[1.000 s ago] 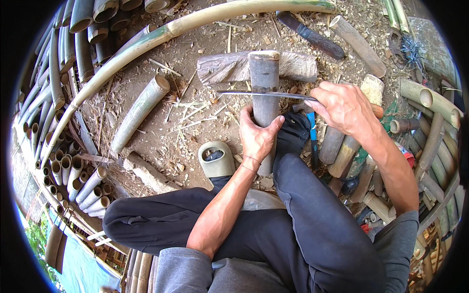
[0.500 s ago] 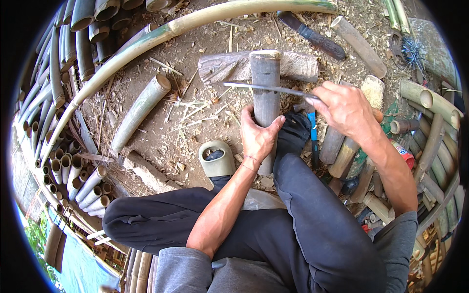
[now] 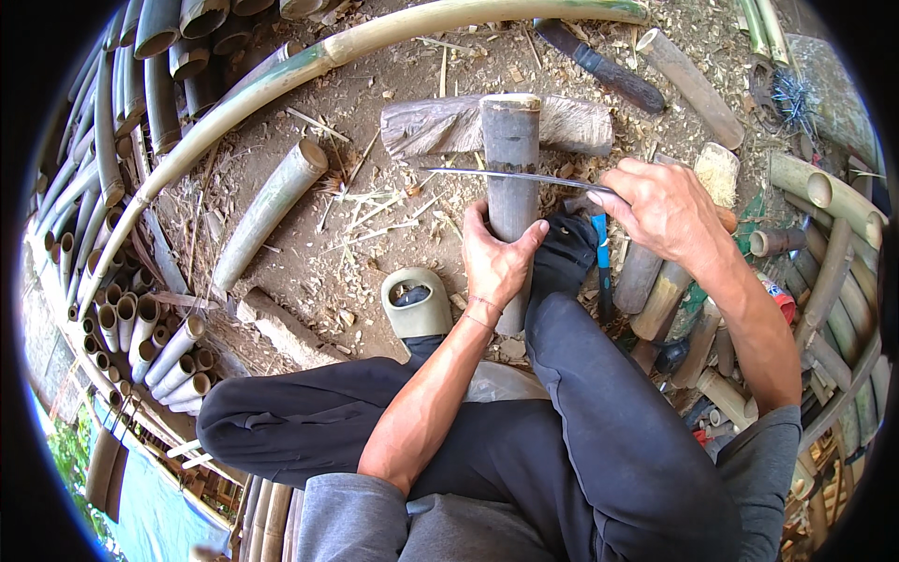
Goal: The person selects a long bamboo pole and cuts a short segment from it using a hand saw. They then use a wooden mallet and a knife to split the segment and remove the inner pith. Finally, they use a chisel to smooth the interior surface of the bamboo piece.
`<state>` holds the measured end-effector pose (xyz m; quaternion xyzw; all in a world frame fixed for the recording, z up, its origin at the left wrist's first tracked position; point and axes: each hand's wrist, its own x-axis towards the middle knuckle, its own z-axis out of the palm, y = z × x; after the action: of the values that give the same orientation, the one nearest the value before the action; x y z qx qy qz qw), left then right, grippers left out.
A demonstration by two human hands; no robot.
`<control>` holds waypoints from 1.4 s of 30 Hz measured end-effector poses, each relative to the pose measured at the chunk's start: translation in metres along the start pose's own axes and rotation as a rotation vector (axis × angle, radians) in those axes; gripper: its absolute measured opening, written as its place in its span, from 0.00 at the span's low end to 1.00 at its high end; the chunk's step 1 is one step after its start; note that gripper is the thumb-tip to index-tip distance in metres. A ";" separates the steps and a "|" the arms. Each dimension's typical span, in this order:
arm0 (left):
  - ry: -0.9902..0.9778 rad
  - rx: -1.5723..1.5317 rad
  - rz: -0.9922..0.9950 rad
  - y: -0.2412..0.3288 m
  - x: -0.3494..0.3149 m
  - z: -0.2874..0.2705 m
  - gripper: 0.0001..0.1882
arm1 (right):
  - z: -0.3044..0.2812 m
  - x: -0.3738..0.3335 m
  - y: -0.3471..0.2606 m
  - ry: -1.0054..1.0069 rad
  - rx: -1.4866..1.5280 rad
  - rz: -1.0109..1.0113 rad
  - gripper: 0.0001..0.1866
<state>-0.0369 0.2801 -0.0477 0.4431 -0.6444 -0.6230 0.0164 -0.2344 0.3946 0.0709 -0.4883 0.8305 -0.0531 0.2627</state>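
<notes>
My left hand (image 3: 496, 258) is wrapped round a thick grey bamboo piece (image 3: 511, 140), thumb on its right side. The far end of the bamboo rests over a split wooden log (image 3: 426, 128) lying crosswise on the ground, and its near end lies between my legs. In my right hand (image 3: 655, 201) is a long, thin metal blade (image 3: 496, 174), edge-on to me; its grip is hidden by my fingers, so I cannot tell its exact kind. The blade lies across the bamboo, just beyond my left hand, with its tip pointing left.
A long bent bamboo pole (image 3: 375, 42) arcs across the far side. Stacked bamboo tubes (image 3: 159, 328) fill the left. A dark-handled knife (image 3: 609, 75) lies at far right. Cut bamboo pieces (image 3: 730, 398) and a blue-handled tool (image 3: 601, 248) lie by my right leg. Shavings cover the ground.
The blade has shifted slightly nearer to me along the bamboo, and its tip has moved a little left. My left hand keeps its hold on the bamboo almost unmoved.
</notes>
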 end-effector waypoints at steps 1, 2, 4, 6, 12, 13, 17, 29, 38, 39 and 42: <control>-0.001 -0.005 -0.005 0.000 0.000 0.000 0.37 | 0.000 0.000 0.000 0.000 -0.002 0.005 0.14; -0.002 0.004 -0.003 0.001 0.000 0.000 0.37 | 0.000 -0.001 0.000 0.011 0.009 -0.003 0.12; -0.002 0.026 0.000 0.003 0.000 -0.001 0.37 | 0.001 -0.001 0.001 0.031 0.034 -0.020 0.10; -0.014 -0.003 -0.067 0.007 -0.001 -0.001 0.38 | 0.002 -0.001 0.001 0.039 0.045 -0.009 0.11; 0.015 0.069 0.006 0.001 -0.001 0.001 0.37 | -0.003 -0.001 0.000 0.029 0.044 -0.006 0.11; 0.023 0.089 0.011 0.001 -0.001 0.002 0.38 | -0.002 -0.002 0.001 0.034 0.044 -0.010 0.11; 0.042 0.078 0.002 0.001 -0.002 0.003 0.38 | -0.004 -0.002 0.002 0.014 0.003 -0.017 0.11; 0.029 0.050 -0.010 -0.001 0.000 0.002 0.39 | -0.003 -0.003 0.002 0.010 -0.028 -0.036 0.09; 0.100 0.539 0.018 0.024 -0.006 -0.003 0.44 | 0.009 -0.006 0.005 0.078 -0.073 -0.053 0.09; 0.071 0.527 -0.039 0.030 -0.005 -0.006 0.45 | 0.008 -0.005 0.004 0.071 -0.083 -0.052 0.09; 0.053 0.539 -0.113 0.041 -0.005 -0.010 0.45 | 0.008 -0.005 0.001 0.062 -0.108 -0.041 0.10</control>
<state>-0.0502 0.2682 -0.0094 0.4826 -0.7606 -0.4173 -0.1201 -0.2294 0.4003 0.0657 -0.5167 0.8297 -0.0288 0.2093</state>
